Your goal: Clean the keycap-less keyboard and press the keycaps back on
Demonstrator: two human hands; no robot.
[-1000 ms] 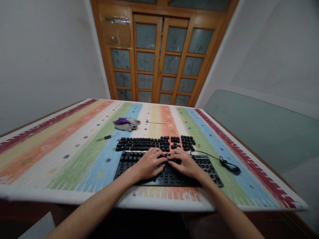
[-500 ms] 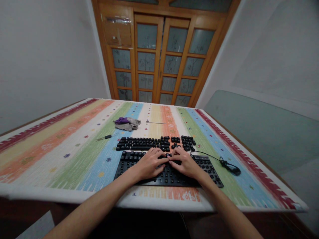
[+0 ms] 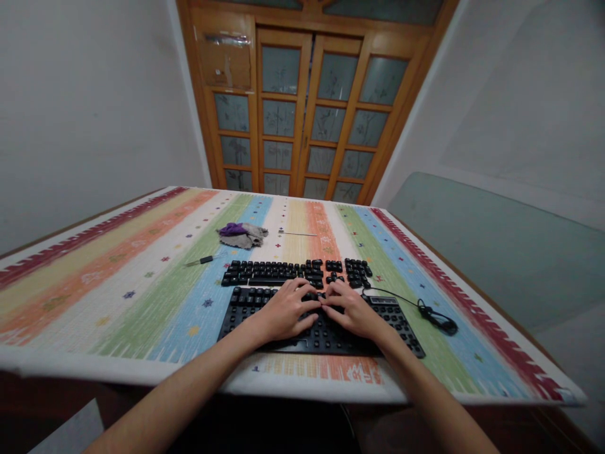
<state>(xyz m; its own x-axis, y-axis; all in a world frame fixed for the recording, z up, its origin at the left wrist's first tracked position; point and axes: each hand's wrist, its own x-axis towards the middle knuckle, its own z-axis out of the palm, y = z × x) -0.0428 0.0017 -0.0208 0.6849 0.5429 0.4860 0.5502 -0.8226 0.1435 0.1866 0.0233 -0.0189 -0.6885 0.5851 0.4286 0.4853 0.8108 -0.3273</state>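
A black keyboard lies near the table's front edge, most of its key positions bare, with keycaps fitted along the upper left. My left hand rests over its middle, fingers apart and fingertips near the top row. Opposite it, my right hand has its fingers drawn together at a small dark keycap on the board; the fingertips partly hide it. Both hands nearly touch there. Just behind the keyboard, loose black keycaps are laid out in rows, in keyboard order.
A coiled black cable lies to the right. Behind the keycaps are a grey and purple cloth and a thin metal rod. A small black-handled tool lies at left. A striped tablecloth covers the table.
Both hands stay at nearly the same place on the keyboard, with only slight finger movement. The whole view has shifted very slightly.
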